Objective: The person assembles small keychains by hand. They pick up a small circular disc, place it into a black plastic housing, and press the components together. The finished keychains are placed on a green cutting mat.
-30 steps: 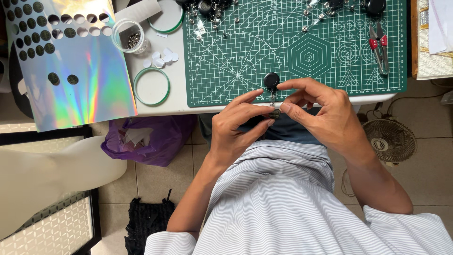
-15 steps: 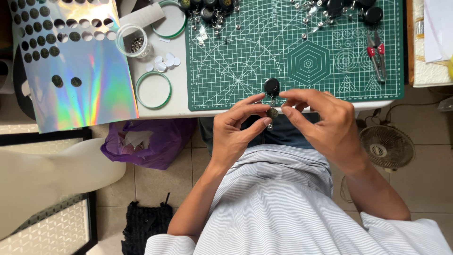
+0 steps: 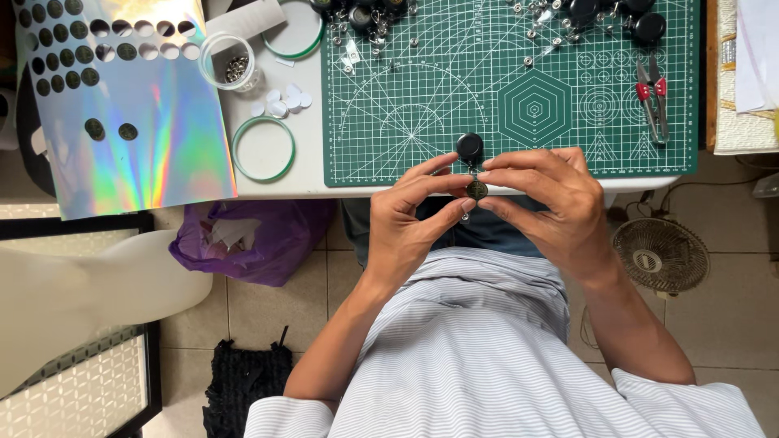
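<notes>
Reference landmark: the green cutting mat.

Far left of the mat, a holographic sheet with punched round holes overhangs the near table edge. Between sheet and mat stand a clear cup of small metal parts and a green ring; the ring lies just beside the mat's left edge. Bare mat surface lies directly beyond both hands.

The left hand is held at the mat's near edge, palm facing right, with thumb and forefinger pinched. The right hand mirrors it, fingers curled leftward. Both sets of fingertips are closed on a small dark round piece hanging below a black disc. The disc lies over the mat's near edge.

Red-handled snips lie near the mat's right edge, well apart from the hands.
</notes>
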Demonstrator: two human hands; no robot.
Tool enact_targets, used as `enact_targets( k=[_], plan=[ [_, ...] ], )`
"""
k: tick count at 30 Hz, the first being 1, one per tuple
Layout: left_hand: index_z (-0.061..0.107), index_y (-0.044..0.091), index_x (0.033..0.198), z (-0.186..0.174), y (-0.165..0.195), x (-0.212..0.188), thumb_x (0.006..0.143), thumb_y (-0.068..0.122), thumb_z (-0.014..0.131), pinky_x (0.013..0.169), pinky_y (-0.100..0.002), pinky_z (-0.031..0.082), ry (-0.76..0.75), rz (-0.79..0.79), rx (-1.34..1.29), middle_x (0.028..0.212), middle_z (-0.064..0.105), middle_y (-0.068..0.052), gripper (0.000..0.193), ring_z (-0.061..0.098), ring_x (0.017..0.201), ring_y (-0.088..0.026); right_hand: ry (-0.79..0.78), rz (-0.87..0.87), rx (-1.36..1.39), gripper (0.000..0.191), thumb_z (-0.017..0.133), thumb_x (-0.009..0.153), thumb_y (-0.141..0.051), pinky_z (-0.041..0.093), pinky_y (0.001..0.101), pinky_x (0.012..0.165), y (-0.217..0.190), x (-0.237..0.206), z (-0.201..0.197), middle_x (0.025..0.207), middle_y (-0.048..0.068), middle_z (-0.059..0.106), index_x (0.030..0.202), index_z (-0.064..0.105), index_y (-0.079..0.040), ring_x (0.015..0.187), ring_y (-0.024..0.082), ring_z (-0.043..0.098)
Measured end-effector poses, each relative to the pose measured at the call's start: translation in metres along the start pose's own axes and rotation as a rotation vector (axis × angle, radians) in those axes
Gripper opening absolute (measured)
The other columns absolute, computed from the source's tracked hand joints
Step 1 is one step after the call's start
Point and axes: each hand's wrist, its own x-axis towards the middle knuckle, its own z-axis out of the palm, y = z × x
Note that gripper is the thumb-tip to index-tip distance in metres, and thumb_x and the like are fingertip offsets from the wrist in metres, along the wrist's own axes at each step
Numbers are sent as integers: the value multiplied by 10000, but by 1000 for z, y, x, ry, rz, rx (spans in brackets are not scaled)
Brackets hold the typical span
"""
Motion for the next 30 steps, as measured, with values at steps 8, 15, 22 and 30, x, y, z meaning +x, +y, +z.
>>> enact_targets(
  k=[8, 15, 22, 30],
  plan=[
    [763, 73, 1151, 1, 3, 2, 900, 85, 810, 1172, -398, 494, 5, 27, 39, 1061, 791, -44, 255, 616, 1369, -249, 5, 18, 21, 256, 838, 869, -203, 421, 351, 984, 0, 1, 0, 1163, -10, 750, 1097, 744, -136, 1043, 124, 703],
    [766, 114, 1149, 2, 5, 3, 903, 109, 810, 1145, -388, 529, -5, 79, 97, 1107, 788, -25, 250, 639, 1349, -247, 21, 28, 46, 229, 839, 871, -180, 427, 342, 985, 1, -1, 1, 1162, -2, 752, 1071, 740, -129, 1045, 124, 700],
    [765, 125, 1156, 4, 2, 6, 908, 126, 805, 1134, -384, 540, -5, 62, 94, 1121, 785, -21, 252, 647, 1339, -244, 16, 52, 62, 227, 840, 875, -180, 429, 317, 948, 6, 0, -1, 1158, 7, 752, 1069, 740, -119, 1049, 131, 703],
    [751, 119, 1186, 4, 1, 9, 915, 90, 794, 1130, -385, 535, -23, 60, 89, 1101, 785, -22, 277, 637, 1351, -253, 22, 29, 75, 250, 847, 863, -194, 436, 320, 959, 11, 1, 0, 1139, 7, 758, 1078, 738, -127, 1042, 132, 706]
  ],
)
